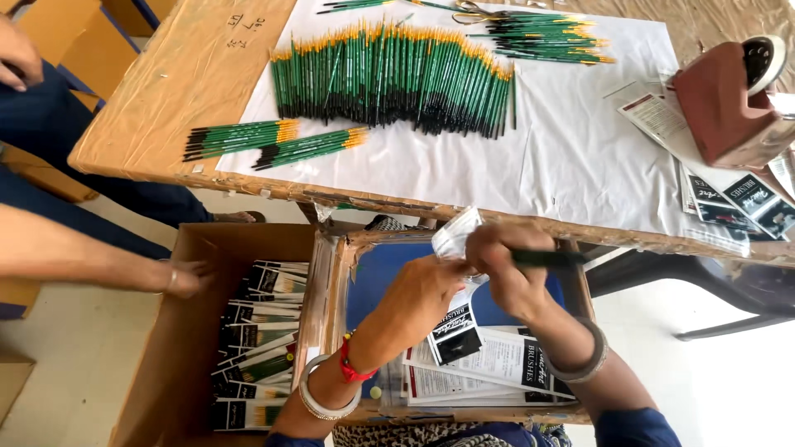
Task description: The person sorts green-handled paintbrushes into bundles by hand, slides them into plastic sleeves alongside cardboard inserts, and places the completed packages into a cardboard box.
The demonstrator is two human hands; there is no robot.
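Overhead, both hands' fingers pinching a clear packet (457, 236); paper-covered table (580, 165), pale floor (66, 331) below.

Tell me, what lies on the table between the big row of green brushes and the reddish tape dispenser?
In the head view, only bare white paper lies between the row of brushes and the tape dispenser.

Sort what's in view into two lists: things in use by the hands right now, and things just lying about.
In use:
left hand and right hand around a clear packet
green brush in the right hand
printed sleeves in the tray beneath

Lying about:
row of green brushes
scissors
tape dispenser
carton of packed brushes
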